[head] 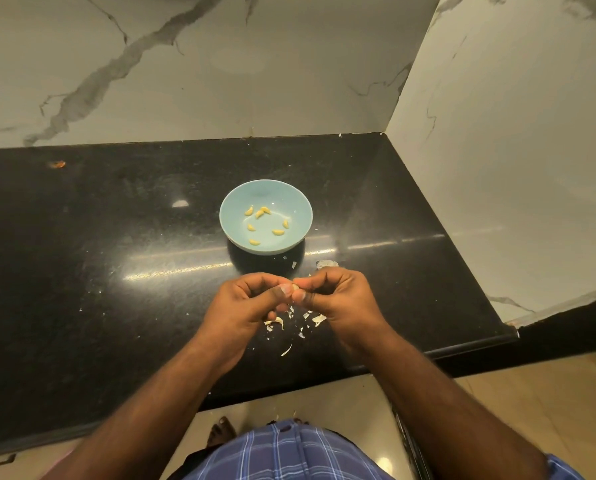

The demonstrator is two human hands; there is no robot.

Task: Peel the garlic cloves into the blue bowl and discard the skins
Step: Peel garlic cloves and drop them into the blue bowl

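A light blue bowl (300, 216) stands on the black counter and holds several peeled yellow garlic cloves (262, 212). In front of the bowl, my left hand (246, 304) and my right hand (336, 296) meet above the counter. Both pinch one small garlic clove (295, 288) between thumbs and fingertips; most of it is hidden by the fingers. Pale skin scraps (317, 319) lie scattered on the counter under and around the hands.
The black granite counter (116, 254) ends at a front edge near my body and a right edge by the marble wall (497, 150). More skin flakes lie near the bowl's base (326, 263). A small orange speck (57, 164) sits at the far left.
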